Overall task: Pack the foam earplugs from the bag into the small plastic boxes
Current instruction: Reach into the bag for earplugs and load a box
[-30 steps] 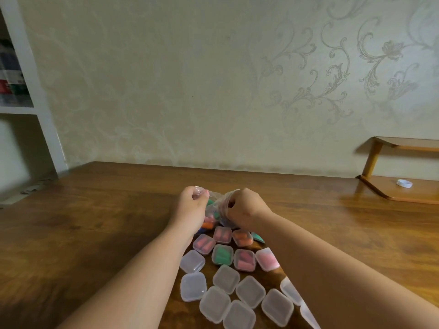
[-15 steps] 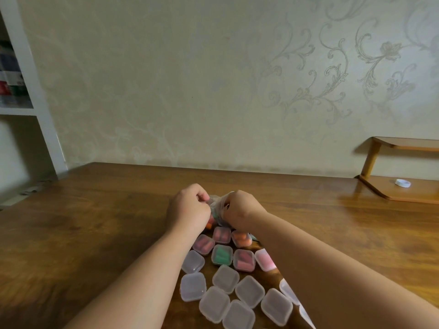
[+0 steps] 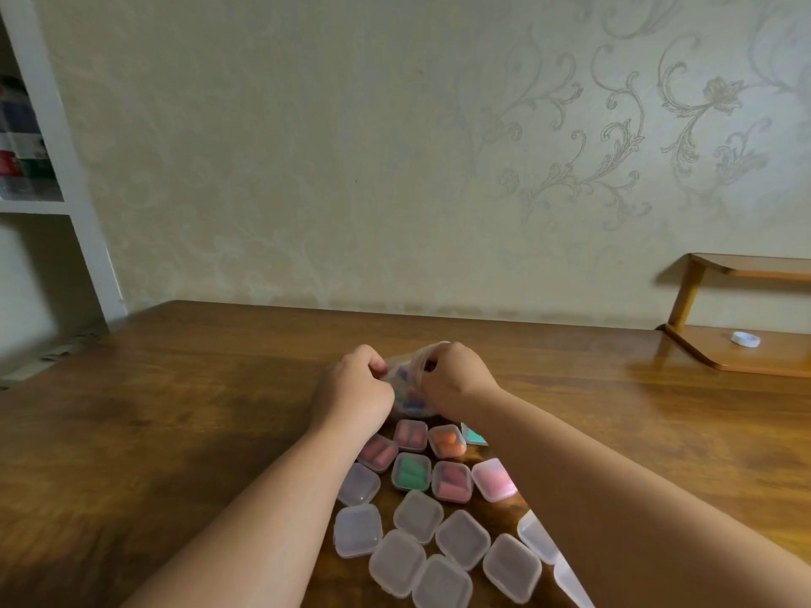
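**Q:** Hands: what do I log?
**A:** I read both as clenched on the bag [image 3: 403,379]. The left hand [image 3: 354,388] pinches the clear plastic from nine o'clock, fingers curled. The right hand [image 3: 452,381] grips the bunched top from three o'clock. The knuckles face me, so I cannot see the fingertips.

**Q:** Where are the earplugs?
**A:** Loose earplugs [image 3: 412,405] show as purple and green patches through the bag, which sits on the wooden table [image 3: 197,410] between the two hands. At six o'clock of the bag, just beside it, I see boxes holding plugs: a pink-filled box [image 3: 410,435], an orange-filled box [image 3: 447,441] and a green-filled box [image 3: 411,472], with others pink. Further toward six o'clock lie the empty boxes [image 3: 418,516], translucent and packed close together, some hidden under the right forearm.

**Q:** Surroundings?
**A:** At three o'clock of my view, a low wooden shelf [image 3: 746,364] carries a white cap [image 3: 745,339]. At nine o'clock stands a white bookcase [image 3: 66,177]. Patterned wallpaper [image 3: 395,147] fills twelve o'clock.
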`<state>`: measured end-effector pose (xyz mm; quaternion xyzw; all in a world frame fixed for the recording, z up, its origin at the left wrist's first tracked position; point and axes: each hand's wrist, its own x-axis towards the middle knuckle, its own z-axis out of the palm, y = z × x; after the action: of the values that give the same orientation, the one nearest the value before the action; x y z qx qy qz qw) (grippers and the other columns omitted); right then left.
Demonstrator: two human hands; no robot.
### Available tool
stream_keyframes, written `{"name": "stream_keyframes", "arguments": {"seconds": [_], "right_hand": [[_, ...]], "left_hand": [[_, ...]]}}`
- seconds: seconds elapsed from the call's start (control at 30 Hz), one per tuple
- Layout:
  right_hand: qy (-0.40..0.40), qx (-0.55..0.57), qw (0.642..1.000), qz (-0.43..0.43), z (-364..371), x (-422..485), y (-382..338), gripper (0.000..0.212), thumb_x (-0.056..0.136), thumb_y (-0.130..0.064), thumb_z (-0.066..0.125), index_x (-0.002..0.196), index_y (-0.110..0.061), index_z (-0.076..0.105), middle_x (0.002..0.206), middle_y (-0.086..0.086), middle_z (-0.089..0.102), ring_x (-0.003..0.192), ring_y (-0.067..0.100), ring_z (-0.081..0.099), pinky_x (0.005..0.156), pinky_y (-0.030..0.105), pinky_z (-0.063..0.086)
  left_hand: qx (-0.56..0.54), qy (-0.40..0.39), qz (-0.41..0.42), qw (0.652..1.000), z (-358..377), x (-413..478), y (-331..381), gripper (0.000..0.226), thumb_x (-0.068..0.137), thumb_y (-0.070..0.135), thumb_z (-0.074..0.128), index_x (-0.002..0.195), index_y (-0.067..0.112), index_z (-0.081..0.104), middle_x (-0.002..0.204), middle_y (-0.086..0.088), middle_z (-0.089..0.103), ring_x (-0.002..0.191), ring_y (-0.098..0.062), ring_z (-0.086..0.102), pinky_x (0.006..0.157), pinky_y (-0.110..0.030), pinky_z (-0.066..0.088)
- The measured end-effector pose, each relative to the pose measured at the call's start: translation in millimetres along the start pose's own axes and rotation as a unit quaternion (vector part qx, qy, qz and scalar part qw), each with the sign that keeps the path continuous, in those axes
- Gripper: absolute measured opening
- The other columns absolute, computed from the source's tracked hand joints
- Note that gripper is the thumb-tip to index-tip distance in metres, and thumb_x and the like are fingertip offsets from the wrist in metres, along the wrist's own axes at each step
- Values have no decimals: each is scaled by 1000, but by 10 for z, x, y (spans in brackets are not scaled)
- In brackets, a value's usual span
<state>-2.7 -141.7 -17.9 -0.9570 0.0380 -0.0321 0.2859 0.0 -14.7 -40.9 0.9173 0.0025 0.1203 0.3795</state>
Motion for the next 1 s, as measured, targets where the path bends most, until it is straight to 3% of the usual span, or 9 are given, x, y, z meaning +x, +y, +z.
{"name": "stream_keyframes", "arguments": {"seconds": [0.1,0.23,0.43,0.5,0.6,0.7,0.83,1.0], "right_hand": [[-1,-3,1000,-19,-79,-63,30,26,94,-24,61,111,-6,67,107,11,68,94,24,64,77,31,54],[49,-11,998,-29,-137,-139,127,16,96,-16,51,94,-11,67,89,5,64,67,13,53,50,19,37],[67,42,996,33,-312,-361,332,16,97,-21,53,89,-14,65,75,0,60,61,10,51,49,20,37],[61,68,995,42,-357,-454,386,13,97,-22,54,89,-17,63,74,0,60,61,10,52,49,19,36],[61,90,993,43,-429,-584,444,11,96,-24,56,90,-18,63,74,0,61,59,10,50,46,18,36],[58,125,990,35,-479,-713,479,12,95,-25,59,88,-19,66,76,1,63,61,11,51,49,18,40],[55,160,986,9,-475,-818,495,14,94,-27,61,83,-21,68,76,5,66,66,15,55,59,29,46],[62,186,981,6,-397,-900,522,10,93,-27,63,85,-23,69,78,-2,67,70,12,59,59,22,46]], "left_hand": [[33,7,6,999,10,4,-11,28,93,7,61,117,21,62,116,-1,62,99,-18,60,64,-24,45],[58,14,13,998,29,20,-55,27,95,11,60,121,22,62,117,-1,63,99,-19,62,71,-29,53],[49,46,10,998,34,8,-82,22,98,18,59,119,23,64,116,-2,62,97,-16,62,79,-34,59],[43,75,44,995,-14,-45,-23,19,99,22,57,117,22,65,118,-1,61,101,-16,59,85,-35,57],[16,100,159,982,-100,-142,121,23,99,19,58,120,22,65,122,4,60,112,-15,56,89,-26,50],[-55,36,247,967,-101,-268,241,26,97,13,59,118,24,69,119,8,63,107,-9,58,83,-18,49],[-104,-101,249,957,-60,-426,290,36,97,16,61,121,42,67,113,23,59,105,-2,60,88,-23,54],[-69,-112,235,963,-105,-518,337,22,95,20,66,103,39,71,100,23,65,91,4,60,71,-10,46]]}}
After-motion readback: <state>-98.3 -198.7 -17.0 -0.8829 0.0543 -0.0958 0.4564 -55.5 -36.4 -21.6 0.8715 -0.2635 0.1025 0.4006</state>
